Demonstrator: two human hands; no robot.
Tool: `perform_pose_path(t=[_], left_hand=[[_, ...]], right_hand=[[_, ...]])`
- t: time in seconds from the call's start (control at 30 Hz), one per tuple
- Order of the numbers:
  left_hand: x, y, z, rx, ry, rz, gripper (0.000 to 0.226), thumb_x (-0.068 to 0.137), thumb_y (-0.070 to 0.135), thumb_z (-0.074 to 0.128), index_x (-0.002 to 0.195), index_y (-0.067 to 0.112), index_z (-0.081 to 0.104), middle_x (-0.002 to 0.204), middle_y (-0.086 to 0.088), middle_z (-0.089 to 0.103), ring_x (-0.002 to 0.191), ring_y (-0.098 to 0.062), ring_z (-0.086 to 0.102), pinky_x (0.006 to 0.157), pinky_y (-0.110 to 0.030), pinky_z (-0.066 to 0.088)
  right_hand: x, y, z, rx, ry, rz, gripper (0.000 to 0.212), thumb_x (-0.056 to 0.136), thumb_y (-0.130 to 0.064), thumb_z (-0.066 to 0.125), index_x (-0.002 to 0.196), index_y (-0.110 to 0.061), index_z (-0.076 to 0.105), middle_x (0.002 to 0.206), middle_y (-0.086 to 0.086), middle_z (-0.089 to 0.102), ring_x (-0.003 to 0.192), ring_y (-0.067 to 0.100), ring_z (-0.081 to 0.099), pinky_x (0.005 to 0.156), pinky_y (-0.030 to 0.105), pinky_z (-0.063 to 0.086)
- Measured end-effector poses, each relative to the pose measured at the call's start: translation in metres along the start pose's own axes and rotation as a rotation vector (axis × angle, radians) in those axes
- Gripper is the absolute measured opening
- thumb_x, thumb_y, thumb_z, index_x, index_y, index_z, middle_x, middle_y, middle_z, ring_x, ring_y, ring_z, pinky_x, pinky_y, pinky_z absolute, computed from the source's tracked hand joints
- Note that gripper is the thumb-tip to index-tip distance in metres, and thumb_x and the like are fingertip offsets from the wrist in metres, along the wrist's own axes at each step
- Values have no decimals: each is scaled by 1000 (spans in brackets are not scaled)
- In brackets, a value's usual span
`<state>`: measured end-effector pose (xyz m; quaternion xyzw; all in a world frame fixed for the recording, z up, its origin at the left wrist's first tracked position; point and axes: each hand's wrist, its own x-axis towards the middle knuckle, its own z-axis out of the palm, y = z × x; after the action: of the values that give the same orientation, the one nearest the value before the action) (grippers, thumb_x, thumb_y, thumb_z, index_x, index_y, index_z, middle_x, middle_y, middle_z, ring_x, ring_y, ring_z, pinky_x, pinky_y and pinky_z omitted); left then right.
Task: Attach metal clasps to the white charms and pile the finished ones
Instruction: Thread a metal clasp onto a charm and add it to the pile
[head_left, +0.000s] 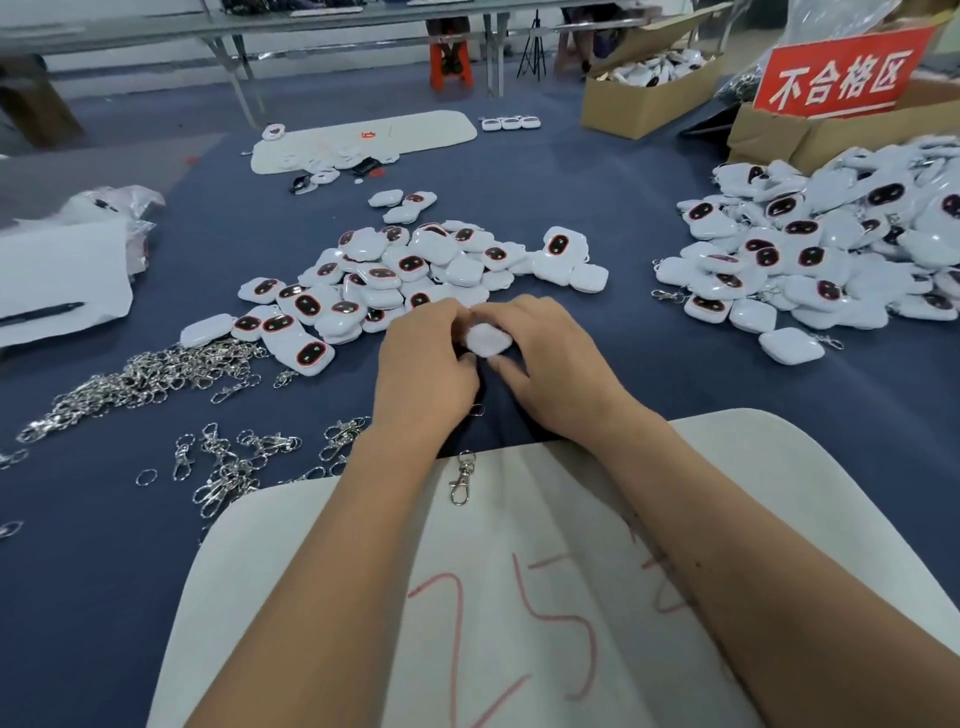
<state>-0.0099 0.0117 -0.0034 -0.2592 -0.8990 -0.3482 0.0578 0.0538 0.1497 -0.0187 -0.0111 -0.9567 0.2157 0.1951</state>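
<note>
Charm (487, 339), white, held mid-table between our left hand (426, 364) and right hand (550, 364), fingers of both curled round it. Clasp apparently being fitted, view blocked. Next: onto finished pile (810, 260).

Bare cloth (649, 332) between charm piles (415, 275)

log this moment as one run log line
left hand: grips white square plastic charm | right hand: grips same charm | silver metal clasp: loose on white mat | finished charm pile: right
</note>
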Motion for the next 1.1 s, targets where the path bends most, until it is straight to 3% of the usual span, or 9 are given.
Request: perform_pose_path(t=[0.13,0.2,0.33,0.4,0.5,0.67,0.8,0.97,1.1], left_hand=[[-14,-11,-7,-153,52,-32,27,86,-2,61,99,19,73,99,8,73,94,-10,68,93,-37,55],[-17,-17,-10,-208,127,-113,30,90,-1,58,96,24,74,96,15,71,91,-4,66,92,-34,55],[-20,-24,-18,-224,37,-86,17,91,16,66,85,30,73,83,18,71,83,0,65,78,-22,50],[-21,-25,-21,-187,-64,-46,6,85,28,74,82,31,71,82,16,70,82,-3,64,75,-24,50],[-21,-24,-19,-52,-79,-59,21,79,37,81,94,32,68,89,12,66,88,-10,60,78,-29,48],[-20,-14,-12,61,-20,-86,10,86,33,75,87,31,66,91,8,65,94,-17,59,80,-34,47],[-23,-16,-9,9,20,-51,14,87,22,73,82,29,62,82,12,64,84,-14,59,76,-35,48],[-21,-13,-11,-392,85,-95,21,84,6,77,79,25,68,75,9,70,71,-9,66,71,-24,55],[-20,-10,-11,-781,134,-274,16,84,2,78,91,14,71,79,-5,76,75,-24,75,80,-41,62]], right_hand=[[0,-1,2,-16,14,1,30,104,-31,61,131,-22,72,111,5,60,105,26,50,94,39,44],[1,-3,1,79,104,59,28,106,-30,58,106,-10,77,100,8,60,97,24,52,87,37,44],[0,-2,-7,256,315,227,39,98,-18,51,73,11,51,78,26,58,78,38,55,70,48,47],[-4,-4,-12,442,346,277,42,97,-17,54,71,15,45,75,33,56,76,41,66,64,50,59],[-8,-4,-13,640,283,317,38,97,-12,64,74,17,54,72,33,64,67,20,78,54,47,63],[-11,-5,-12,589,204,182,24,86,-3,67,72,-9,48,67,16,65,52,14,69,49,26,49],[-7,-3,-10,486,134,100,24,86,0,59,101,-19,61,69,-4,61,56,13,48,58,24,42],[-6,-6,-6,382,35,16,24,93,-17,73,115,-28,75,81,-9,70,44,10,34,50,13,30],[-6,-2,-8,490,-5,34,21,89,-24,82,109,-22,76,84,-7,78,43,6,39,50,9,32]])
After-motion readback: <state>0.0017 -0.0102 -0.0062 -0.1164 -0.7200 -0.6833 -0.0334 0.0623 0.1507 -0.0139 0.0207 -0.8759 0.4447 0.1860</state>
